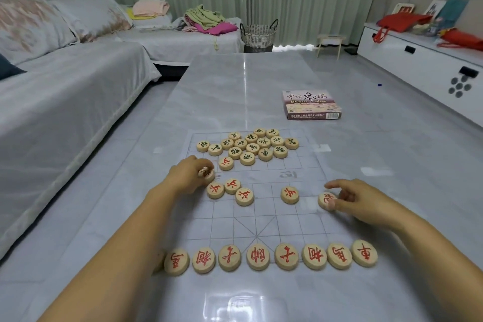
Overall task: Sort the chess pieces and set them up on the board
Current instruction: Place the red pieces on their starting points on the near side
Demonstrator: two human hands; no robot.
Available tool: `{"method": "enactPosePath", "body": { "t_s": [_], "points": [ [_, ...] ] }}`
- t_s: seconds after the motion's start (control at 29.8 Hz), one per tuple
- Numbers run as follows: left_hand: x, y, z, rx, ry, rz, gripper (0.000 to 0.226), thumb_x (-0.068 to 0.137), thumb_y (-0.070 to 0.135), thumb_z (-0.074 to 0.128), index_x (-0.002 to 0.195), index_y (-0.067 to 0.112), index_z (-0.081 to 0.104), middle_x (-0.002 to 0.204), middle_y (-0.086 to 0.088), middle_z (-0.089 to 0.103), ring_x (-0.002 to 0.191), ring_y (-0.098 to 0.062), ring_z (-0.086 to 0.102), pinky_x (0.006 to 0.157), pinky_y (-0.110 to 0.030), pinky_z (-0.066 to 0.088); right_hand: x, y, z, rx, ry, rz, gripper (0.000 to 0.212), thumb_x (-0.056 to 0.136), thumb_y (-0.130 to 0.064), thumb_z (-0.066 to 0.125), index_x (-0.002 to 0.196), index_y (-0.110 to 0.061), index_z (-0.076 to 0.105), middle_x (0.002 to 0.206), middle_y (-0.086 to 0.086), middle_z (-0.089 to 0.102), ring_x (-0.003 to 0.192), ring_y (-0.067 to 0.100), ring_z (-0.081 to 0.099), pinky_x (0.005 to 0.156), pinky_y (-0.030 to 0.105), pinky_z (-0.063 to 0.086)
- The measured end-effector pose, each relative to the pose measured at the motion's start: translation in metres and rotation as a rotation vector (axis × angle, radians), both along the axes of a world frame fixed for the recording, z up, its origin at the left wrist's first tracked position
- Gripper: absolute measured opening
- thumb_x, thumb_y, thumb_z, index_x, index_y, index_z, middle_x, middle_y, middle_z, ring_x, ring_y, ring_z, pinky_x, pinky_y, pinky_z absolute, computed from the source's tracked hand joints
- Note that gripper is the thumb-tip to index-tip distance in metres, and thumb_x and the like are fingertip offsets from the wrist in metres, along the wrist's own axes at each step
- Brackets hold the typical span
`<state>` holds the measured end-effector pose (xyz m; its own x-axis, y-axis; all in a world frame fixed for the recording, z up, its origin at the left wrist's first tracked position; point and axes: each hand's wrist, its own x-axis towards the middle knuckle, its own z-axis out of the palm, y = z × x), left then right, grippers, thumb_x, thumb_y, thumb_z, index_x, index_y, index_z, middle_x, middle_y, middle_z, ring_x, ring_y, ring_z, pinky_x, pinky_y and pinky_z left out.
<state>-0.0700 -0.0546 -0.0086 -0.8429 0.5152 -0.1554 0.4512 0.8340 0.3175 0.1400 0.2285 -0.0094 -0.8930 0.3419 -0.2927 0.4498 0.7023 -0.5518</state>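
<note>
Across the board [261,214], left hand [188,175] grips a half-hidden piece [208,174] — right hand [366,202] pinches a blurred piece [326,200].

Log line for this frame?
left hand: holds left red piece; right hand: holds right red piece; red back row: placed; green pieces: clustered

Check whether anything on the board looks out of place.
One red piece sits beside the green cluster, away from the other red pieces on the near side. The green ones are bunched, not lined up.
</note>
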Motion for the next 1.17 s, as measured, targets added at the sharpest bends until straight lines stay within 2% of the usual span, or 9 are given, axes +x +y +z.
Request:
{"method": "enactPosePath", "body": {
  "t_s": [0.13,0.27,0.37,0.5,0.6,0.74,0.84,0.94,1.17],
  "points": [
    [0.020,-0.031,0.008,0.171,-0.041,0.082,0.040,0.085,0.020,0.063,0.124,0.019,0.053,0.117,-0.005,0.055,0.101,-0.018,0.053,0.089,-0.028,0.042,0.005,-0.003,-0.001,0.030,0.017,0.073,0.033,0.085,-0.025,0.063,0.111,-0.040,0.049,0.094,-0.008,0.045,0.078,0.005,0.049,0.066,0.013,0.037],
    [0.054,-0.065,0.000,0.248,-0.089,0.174,0.049,0.081,0.016,0.068,0.126,0.020,0.048,0.103,0.005,0.055,0.096,-0.012,0.052,0.084,-0.023,0.040,0.004,-0.018,-0.004,0.058,0.027,0.004,0.026,0.082,-0.035,0.066,0.101,-0.029,0.049,0.084,-0.002,0.057,0.072,0.011,0.052,0.062,0.023,0.040],
    [0.068,-0.073,-0.011,0.293,-0.127,0.238,0.050,0.080,0.015,0.068,0.124,0.024,0.047,0.104,0.006,0.055,0.097,-0.014,0.054,0.081,-0.025,0.041,0.004,-0.030,-0.006,0.089,-0.001,-0.019,0.034,0.079,-0.042,0.066,0.101,-0.026,0.046,0.082,-0.004,0.056,0.073,0.012,0.052,0.064,0.026,0.041],
    [0.071,-0.069,-0.016,0.303,-0.099,0.215,0.051,0.081,0.014,0.067,0.126,0.027,0.045,0.109,0.008,0.056,0.103,-0.013,0.053,0.092,-0.028,0.044,0.006,-0.026,-0.004,0.077,-0.005,0.016,0.039,0.080,-0.039,0.066,0.111,-0.037,0.043,0.091,-0.004,0.054,0.082,0.011,0.054,0.071,0.023,0.045],
    [0.074,-0.072,-0.020,0.353,-0.096,0.229,0.053,0.079,0.012,0.069,0.126,0.025,0.047,0.113,0.008,0.056,0.107,-0.012,0.052,0.096,-0.028,0.041,0.005,-0.024,-0.005,0.111,-0.020,0.036,0.036,0.080,-0.039,0.067,0.112,-0.035,0.050,0.094,-0.005,0.054,0.084,0.011,0.054,0.077,0.027,0.048],
    [0.073,-0.080,-0.024,0.438,-0.132,0.290,0.054,0.073,0.014,0.076,0.121,0.022,0.052,0.115,0.004,0.057,0.107,-0.015,0.053,0.096,-0.029,0.043,0.002,-0.025,-0.005,0.047,-0.021,0.012,0.029,0.078,-0.038,0.069,0.103,-0.035,0.053,0.091,-0.001,0.061,0.082,0.015,0.058,0.074,0.032,0.050],
    [0.070,-0.078,-0.026,0.383,-0.060,0.256,0.049,0.072,0.024,0.077,0.117,0.023,0.058,0.113,0.004,0.056,0.105,-0.015,0.054,0.098,-0.035,0.045,0.002,-0.026,-0.008,0.035,0.000,0.001,0.028,0.077,-0.038,0.070,0.099,-0.036,0.052,0.090,0.000,0.062,0.082,0.018,0.058,0.074,0.035,0.050],
    [0.070,-0.073,-0.025,0.325,0.004,0.211,0.042,0.074,0.028,0.075,0.113,0.024,0.061,0.108,0.005,0.055,0.107,-0.017,0.052,0.099,-0.040,0.042,0.004,-0.027,-0.011,0.036,0.028,-0.013,0.028,0.077,-0.038,0.071,0.097,-0.036,0.052,0.090,0.000,0.059,0.081,0.018,0.057,0.071,0.033,0.048],
    [0.071,-0.074,-0.026,0.342,-0.001,0.178,0.038,0.077,0.026,0.072,0.113,0.025,0.061,0.105,0.008,0.055,0.107,-0.016,0.050,0.099,-0.039,0.041,0.007,-0.028,-0.012,0.030,0.058,-0.010,0.026,0.077,-0.037,0.071,0.096,-0.035,0.053,0.088,0.000,0.055,0.076,0.015,0.053,0.062,0.026,0.040]
  ]
}}
